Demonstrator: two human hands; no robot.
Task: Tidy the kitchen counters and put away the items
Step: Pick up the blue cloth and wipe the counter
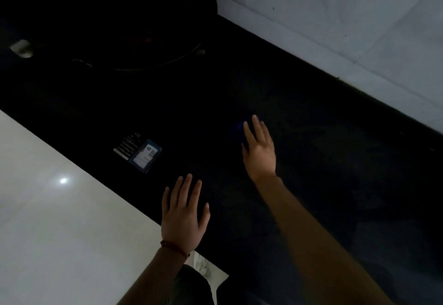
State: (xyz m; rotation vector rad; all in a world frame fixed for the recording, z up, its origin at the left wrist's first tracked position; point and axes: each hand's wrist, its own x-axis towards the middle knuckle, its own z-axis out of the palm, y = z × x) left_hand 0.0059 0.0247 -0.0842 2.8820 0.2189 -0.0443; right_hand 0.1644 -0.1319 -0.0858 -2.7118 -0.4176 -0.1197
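The black counter runs diagonally through the dim view. My left hand is spread flat over the counter near its front edge, holding nothing, a red thread on its wrist. My right hand reaches further in, fingers apart, over a faint dark blue thing that I cannot make out. Two small flat packets lie left of my hands: a black printed one and a blue-edged one with a white label, overlapping.
A large dark round pan sits at the far left of the counter, with a small pale knob beside it. Grey tiled wall rises behind the counter. White glossy floor lies below its front edge.
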